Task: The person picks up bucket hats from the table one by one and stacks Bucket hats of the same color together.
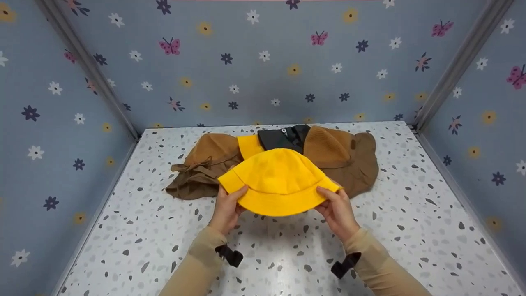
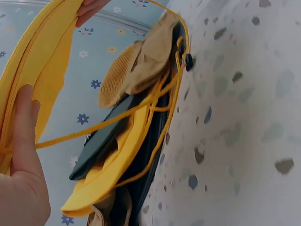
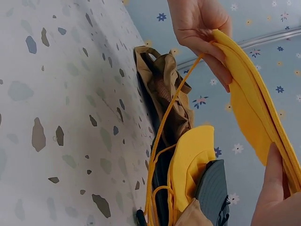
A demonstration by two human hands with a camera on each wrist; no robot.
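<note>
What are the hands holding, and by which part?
A yellow hat, held by the brim: the left hand grips one end, the right hand the opposite end.

No lettering, label or number can be read.

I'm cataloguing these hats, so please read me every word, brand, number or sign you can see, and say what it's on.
No words, brands or numbers can be read in any view.
Held yellow hat: no lettering on the parts that show.
Dark hat: a small white mark, too small to make out.
Brown hat on the right: a small dark patch, nothing legible on it.
</note>
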